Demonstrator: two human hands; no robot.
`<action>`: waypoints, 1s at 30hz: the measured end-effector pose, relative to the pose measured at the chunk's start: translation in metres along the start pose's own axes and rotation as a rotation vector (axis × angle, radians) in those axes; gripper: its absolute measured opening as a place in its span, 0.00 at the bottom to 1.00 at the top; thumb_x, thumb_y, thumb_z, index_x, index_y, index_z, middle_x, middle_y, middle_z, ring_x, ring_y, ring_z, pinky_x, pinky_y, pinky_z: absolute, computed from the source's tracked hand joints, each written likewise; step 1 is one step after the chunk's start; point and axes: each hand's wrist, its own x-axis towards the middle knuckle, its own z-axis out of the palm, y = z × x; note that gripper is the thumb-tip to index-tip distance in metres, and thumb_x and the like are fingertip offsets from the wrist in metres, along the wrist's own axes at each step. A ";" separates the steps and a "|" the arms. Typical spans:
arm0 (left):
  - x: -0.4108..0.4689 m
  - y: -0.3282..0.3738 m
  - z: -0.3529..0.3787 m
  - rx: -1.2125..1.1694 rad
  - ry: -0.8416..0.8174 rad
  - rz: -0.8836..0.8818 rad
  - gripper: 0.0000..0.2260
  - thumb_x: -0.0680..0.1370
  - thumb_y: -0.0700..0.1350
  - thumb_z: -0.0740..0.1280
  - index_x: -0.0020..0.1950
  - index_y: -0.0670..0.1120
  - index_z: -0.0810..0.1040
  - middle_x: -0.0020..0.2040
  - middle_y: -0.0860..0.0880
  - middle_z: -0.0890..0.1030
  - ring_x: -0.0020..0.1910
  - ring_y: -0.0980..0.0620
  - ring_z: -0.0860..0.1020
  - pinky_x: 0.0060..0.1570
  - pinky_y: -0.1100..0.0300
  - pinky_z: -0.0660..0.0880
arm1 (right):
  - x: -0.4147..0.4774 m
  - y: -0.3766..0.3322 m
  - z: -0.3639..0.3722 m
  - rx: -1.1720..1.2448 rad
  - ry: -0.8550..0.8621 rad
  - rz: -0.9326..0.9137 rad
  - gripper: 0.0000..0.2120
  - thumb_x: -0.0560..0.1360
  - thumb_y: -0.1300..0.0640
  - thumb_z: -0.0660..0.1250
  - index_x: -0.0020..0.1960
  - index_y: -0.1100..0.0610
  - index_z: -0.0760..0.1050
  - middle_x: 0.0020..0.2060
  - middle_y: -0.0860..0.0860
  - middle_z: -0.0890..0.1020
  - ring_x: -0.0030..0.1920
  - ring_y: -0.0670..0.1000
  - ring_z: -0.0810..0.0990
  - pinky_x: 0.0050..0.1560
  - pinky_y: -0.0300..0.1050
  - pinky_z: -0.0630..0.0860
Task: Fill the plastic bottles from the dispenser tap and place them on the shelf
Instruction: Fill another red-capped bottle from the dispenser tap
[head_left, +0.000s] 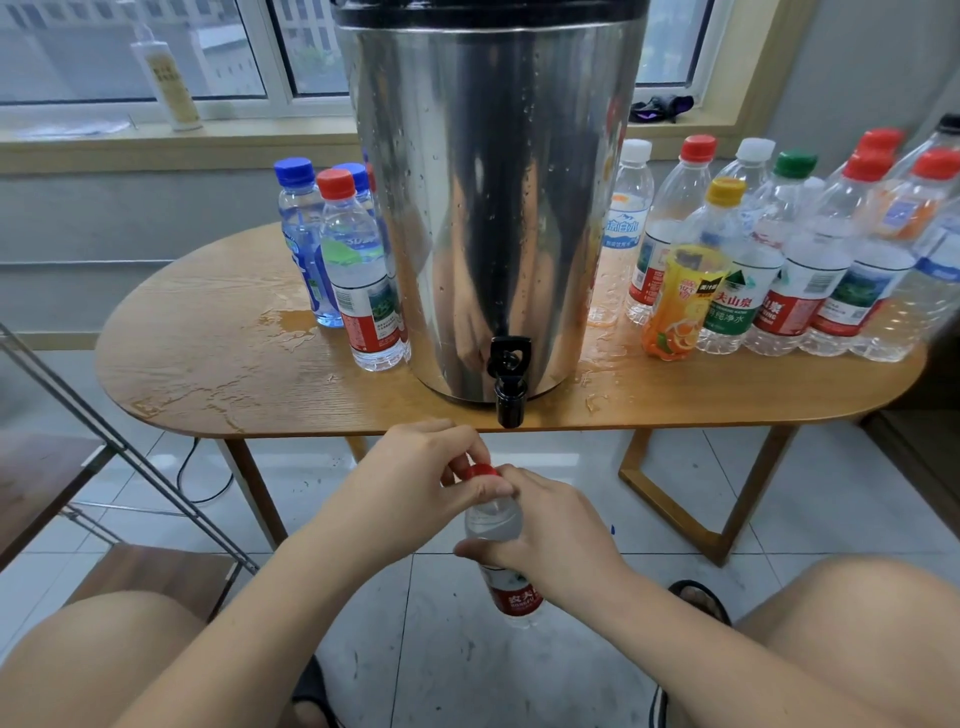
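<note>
Just below the tap (509, 402), left hand (421, 467) pinches the red cap (480, 471) — right hand (556, 540) grips the bottle (493, 522).

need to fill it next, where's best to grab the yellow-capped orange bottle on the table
Grip the orange bottle around its labelled middle, from the front: it stands upright at the cluster's front edge, neighbouring bottles crowding its right and back.

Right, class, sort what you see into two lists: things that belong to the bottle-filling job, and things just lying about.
Job: held bottle, gripped by the right hand; its red cap, pinched by the left hand; dispenser; tap; capped bottles on the table; shelf.
Lying about: white bottle on the sill; dark cloth; floor cable.
</note>
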 end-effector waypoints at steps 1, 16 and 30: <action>0.000 0.001 0.000 0.009 0.010 -0.002 0.13 0.77 0.64 0.74 0.53 0.56 0.84 0.46 0.61 0.80 0.46 0.60 0.79 0.45 0.64 0.78 | 0.001 0.000 0.000 -0.004 -0.001 -0.003 0.25 0.70 0.29 0.77 0.56 0.41 0.70 0.55 0.40 0.82 0.56 0.46 0.81 0.56 0.46 0.80; -0.007 0.000 0.006 -0.079 -0.012 0.040 0.12 0.82 0.46 0.75 0.63 0.58 0.83 0.56 0.64 0.82 0.58 0.61 0.80 0.57 0.64 0.78 | 0.002 0.007 0.002 0.044 0.053 -0.020 0.28 0.68 0.27 0.77 0.59 0.41 0.73 0.53 0.40 0.83 0.55 0.45 0.81 0.53 0.43 0.79; -0.028 -0.033 0.031 -0.275 -0.156 -0.193 0.27 0.73 0.57 0.82 0.70 0.60 0.77 0.60 0.64 0.84 0.60 0.64 0.82 0.58 0.57 0.84 | -0.007 0.015 -0.023 0.381 0.185 -0.013 0.23 0.68 0.35 0.82 0.57 0.40 0.79 0.49 0.37 0.85 0.51 0.40 0.83 0.52 0.41 0.81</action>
